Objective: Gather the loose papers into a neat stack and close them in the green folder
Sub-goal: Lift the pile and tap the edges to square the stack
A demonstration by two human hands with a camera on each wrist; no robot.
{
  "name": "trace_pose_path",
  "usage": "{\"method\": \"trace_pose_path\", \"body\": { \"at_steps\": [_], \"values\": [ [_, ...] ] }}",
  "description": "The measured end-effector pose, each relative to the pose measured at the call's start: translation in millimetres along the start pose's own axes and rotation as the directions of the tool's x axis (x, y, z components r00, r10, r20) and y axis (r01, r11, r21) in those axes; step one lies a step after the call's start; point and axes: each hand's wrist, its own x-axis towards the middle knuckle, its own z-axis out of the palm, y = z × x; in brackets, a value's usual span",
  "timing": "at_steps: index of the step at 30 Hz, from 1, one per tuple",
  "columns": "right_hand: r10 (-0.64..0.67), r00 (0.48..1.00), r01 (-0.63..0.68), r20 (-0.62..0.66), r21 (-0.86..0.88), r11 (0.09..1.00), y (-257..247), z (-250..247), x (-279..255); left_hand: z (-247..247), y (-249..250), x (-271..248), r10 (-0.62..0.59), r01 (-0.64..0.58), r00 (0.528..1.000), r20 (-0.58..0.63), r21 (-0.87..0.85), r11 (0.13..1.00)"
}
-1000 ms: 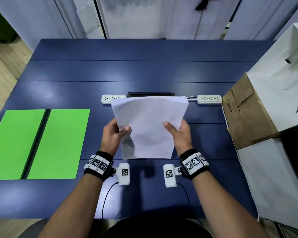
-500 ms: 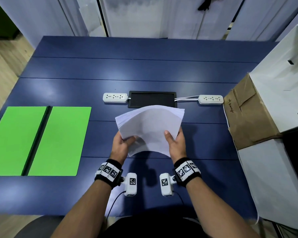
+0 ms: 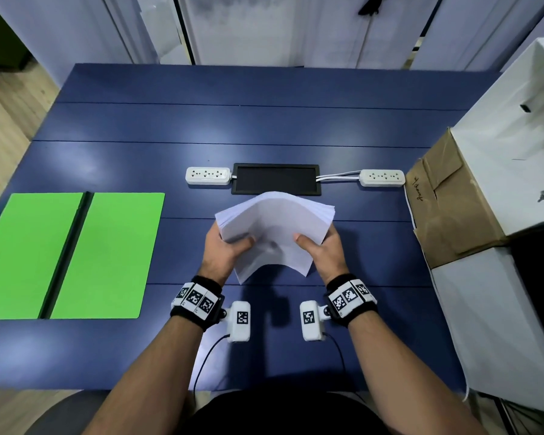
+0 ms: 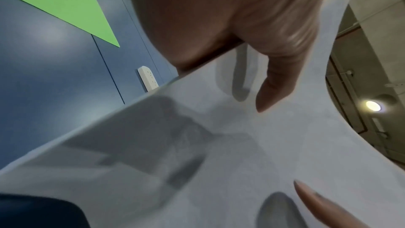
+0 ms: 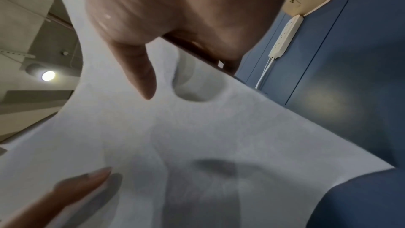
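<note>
Head camera first: both hands are up over the middle of the blue table [image 3: 264, 120], and between them sits the stack of white papers [image 3: 277, 227], bowed upward in an arch. The left hand [image 3: 223, 249] grips the stack's left edge, thumb on top; the right hand [image 3: 322, 251] grips the right edge the same way. Off to the left lies the green folder [image 3: 73, 255], open flat on the table, well apart from the papers. Beyond the stack there's a black recessed panel [image 3: 276, 179] with a white power strip [image 3: 208, 175] at each end, and cardboard boxes [image 3: 446, 202] stand at the right.

Left wrist camera now: the thumb presses down onto the papers [image 4: 263, 145], the palm of the left hand [image 4: 241, 23] wrapped at the edge, and a corner of the green folder [image 4: 65, 3] shows on the table behind.

Right wrist camera: mirror picture, the right hand [image 5: 164, 9] pinching the papers [image 5: 197, 127], thumb on the top sheet, the sheets curving away from it.
</note>
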Motion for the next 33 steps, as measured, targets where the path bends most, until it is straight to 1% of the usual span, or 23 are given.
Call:
{"method": "trace_pose_path", "body": {
  "at_steps": [3, 9, 14, 16, 19, 21, 24, 28, 31, 33],
  "values": [
    [-0.052, 0.999, 0.052, -0.008, -0.018, 0.998, -5, -5, -3, -4, 5, -2, 0.015, -0.015, 1.0, -0.012, -0.007, 1.0],
    [-0.158, 0.987, 0.156, -0.039, -0.059, 0.986, -18, -3, -14, -6, 17, -5, 0.079, -0.08, 0.996, 0.03, 0.026, 0.996],
    [-0.152, 0.985, 0.144, -0.081, -0.087, 0.986, -18, 0, -16, 0, 24, -7, 0.098, -0.097, 0.995, 0.031, -0.016, 0.995],
    [-0.151, 0.986, 0.144, -0.076, -0.085, 0.986, -18, 1, -17, 3, 29, -11, 0.131, -0.131, 0.991, -0.003, -0.052, 0.99],
    [-0.192, 0.981, 0.188, -0.04, -0.086, 0.978, -22, 4, -20, 12, 36, -16, 0.218, -0.229, 0.966, -0.136, -0.073, 0.971],
    [-0.211, 0.976, 0.207, -0.051, -0.063, 0.976, -25, 8, -23, 18, 39, -16, 0.228, -0.253, 0.95, -0.212, -0.097, 0.963],
    [-0.222, 0.963, 0.223, -0.153, -0.009, 0.975, -33, 17, -26, 24, 42, -16, 0.217, -0.245, 0.948, -0.233, -0.1, 0.964],
    [-0.177, 0.945, 0.183, -0.274, -0.006, 0.983, -41, 25, -22, 23, 43, -15, 0.193, -0.222, 0.949, -0.251, -0.095, 0.97],
    [-0.12, 0.941, 0.14, -0.316, 0.04, 0.989, -42, 23, -17, 23, 45, -14, 0.185, -0.214, 0.942, -0.279, -0.079, 0.974],
    [-0.117, 0.94, 0.142, -0.32, 0.056, 0.988, -42, 23, -17, 24, 46, -13, 0.175, -0.205, 0.942, -0.286, -0.08, 0.975]
  ]
}}
